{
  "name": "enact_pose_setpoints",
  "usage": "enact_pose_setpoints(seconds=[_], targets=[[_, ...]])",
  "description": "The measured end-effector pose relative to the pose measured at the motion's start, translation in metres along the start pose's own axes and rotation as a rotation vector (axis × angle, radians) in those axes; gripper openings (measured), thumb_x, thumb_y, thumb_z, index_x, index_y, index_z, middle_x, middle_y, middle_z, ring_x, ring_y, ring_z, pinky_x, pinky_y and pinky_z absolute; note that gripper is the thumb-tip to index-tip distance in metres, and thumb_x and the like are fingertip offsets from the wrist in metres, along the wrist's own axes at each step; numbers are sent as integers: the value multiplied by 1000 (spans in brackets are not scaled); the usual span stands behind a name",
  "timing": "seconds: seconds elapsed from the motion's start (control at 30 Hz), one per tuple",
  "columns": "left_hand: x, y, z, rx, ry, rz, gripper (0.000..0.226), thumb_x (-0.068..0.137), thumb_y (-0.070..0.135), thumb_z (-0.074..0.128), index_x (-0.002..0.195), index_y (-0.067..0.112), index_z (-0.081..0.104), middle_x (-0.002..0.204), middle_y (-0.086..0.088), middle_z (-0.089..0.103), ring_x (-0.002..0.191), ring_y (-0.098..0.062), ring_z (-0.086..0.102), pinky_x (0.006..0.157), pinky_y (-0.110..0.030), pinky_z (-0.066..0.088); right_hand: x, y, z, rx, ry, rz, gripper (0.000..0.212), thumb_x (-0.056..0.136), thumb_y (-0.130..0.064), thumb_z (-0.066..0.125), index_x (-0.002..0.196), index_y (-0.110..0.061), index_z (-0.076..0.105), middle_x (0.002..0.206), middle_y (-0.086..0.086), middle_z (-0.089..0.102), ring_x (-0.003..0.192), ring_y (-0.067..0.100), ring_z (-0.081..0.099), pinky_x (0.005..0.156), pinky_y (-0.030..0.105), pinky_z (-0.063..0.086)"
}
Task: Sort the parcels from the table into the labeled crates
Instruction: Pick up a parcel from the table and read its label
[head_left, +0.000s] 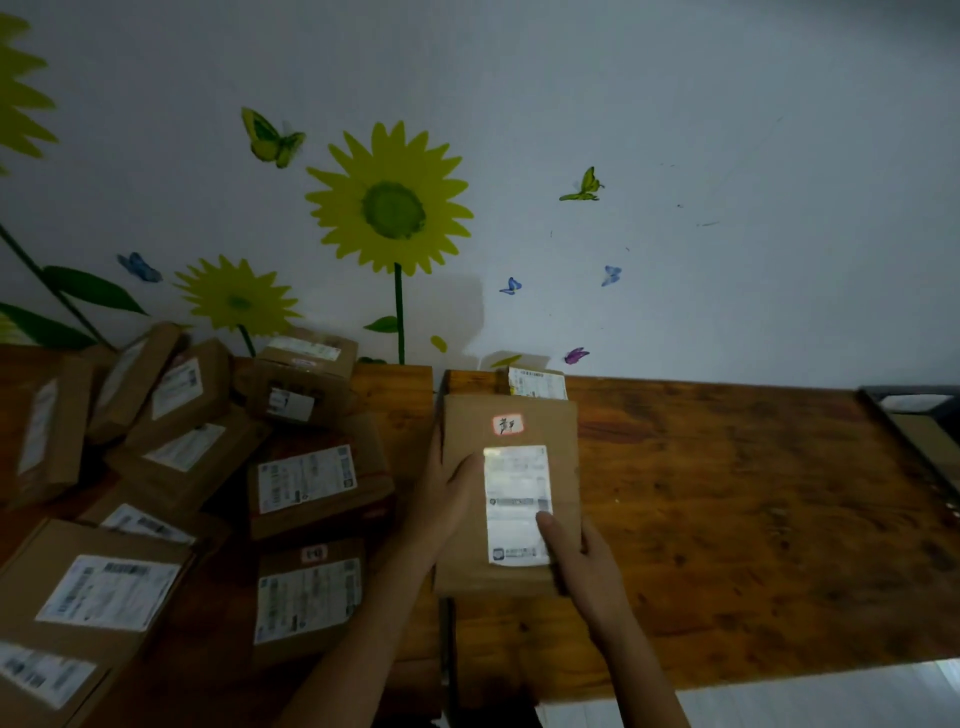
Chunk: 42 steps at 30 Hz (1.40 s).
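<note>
I hold a flat brown cardboard parcel (561, 431) over the middle of the wooden table (753, 519). It bears a white shipping label and a small red-edged tag with handwriting near its far end. My left hand (449, 499) grips its left edge, thumb on the label. My right hand (582, 561) grips its near right corner, thumb also on the label. A pile of several similar labelled parcels (306, 483) lies on the left part of the table. One more small parcel (537, 383) sits just behind the held one, by the wall.
A dark crate (914, 410) shows at the right edge, holding something brown. The wall behind carries sunflower and butterfly stickers. A seam (439, 384) splits the table into two tops. The table's near edge runs at lower right, with pale floor beyond.
</note>
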<state>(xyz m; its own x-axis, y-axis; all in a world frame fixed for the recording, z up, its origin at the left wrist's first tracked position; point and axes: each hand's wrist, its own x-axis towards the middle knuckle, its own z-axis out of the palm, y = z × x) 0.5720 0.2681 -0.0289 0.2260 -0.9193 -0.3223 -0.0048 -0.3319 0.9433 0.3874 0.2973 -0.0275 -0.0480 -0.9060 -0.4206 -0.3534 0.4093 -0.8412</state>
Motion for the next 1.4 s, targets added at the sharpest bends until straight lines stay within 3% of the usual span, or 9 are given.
enact_pose_setpoints(seconds=[0.1,0.17,0.27,0.43,0.57,0.8,1.0,1.23,1.4], targets=[[-16,41,-7,32,-14,130,61,100,38,53,155,37,26,141,6,53,120,-17,58,98,-41,53,-33,-30,-11,70,56,-127,38,88,-56,62,122,-42,63,105,-20,75,96,3,72,83,31,59],[-28,59,-10,32,6,210,63,98,41,56,154,33,29,133,8,58,113,-10,62,89,-26,55,-57,-46,-16,92,88,-199,34,84,-60,59,115,-46,63,104,-27,73,95,-3,70,78,22,55],[-48,84,-14,32,23,290,70,88,55,60,150,37,34,121,21,60,108,-1,61,93,-27,51,-83,-60,-23,78,175,-239,37,78,-70,56,111,-53,63,106,-27,71,97,-5,67,79,25,54],[-72,104,-16,78,59,337,52,94,45,64,139,47,38,107,38,52,95,20,53,87,-13,41,-109,-69,-29,57,276,-286,34,78,-69,58,111,-59,60,111,-23,69,102,-1,66,81,29,55],[-87,115,-15,108,82,378,68,84,59,61,146,41,38,122,28,56,110,6,56,98,-26,46,-121,-73,-34,41,320,-310,32,82,-74,60,111,-61,58,108,-25,70,99,-4,66,79,29,55],[-101,118,-21,148,64,361,56,90,50,62,140,40,39,109,35,51,90,27,50,72,1,39,-136,-75,-37,18,327,-335,49,70,-81,51,113,-61,58,110,-24,69,98,-5,66,76,27,55],[-110,119,-24,152,72,385,71,85,59,64,147,38,37,128,22,56,112,4,57,95,-28,50,-141,-73,-36,5,325,-343,48,70,-82,50,114,-62,58,110,-23,69,99,-2,66,80,33,57],[-115,119,-23,149,48,387,72,86,56,66,149,38,35,117,31,52,105,10,56,95,-27,50,-146,-71,-38,1,334,-348,48,71,-82,51,113,-60,59,110,-19,70,99,0,66,83,40,58],[-119,117,-25,159,25,378,85,72,67,59,148,44,32,140,18,53,122,-6,55,104,-42,49,-150,-69,-38,7,336,-350,48,71,-82,51,116,-63,57,112,-19,70,100,3,67,84,43,59]])
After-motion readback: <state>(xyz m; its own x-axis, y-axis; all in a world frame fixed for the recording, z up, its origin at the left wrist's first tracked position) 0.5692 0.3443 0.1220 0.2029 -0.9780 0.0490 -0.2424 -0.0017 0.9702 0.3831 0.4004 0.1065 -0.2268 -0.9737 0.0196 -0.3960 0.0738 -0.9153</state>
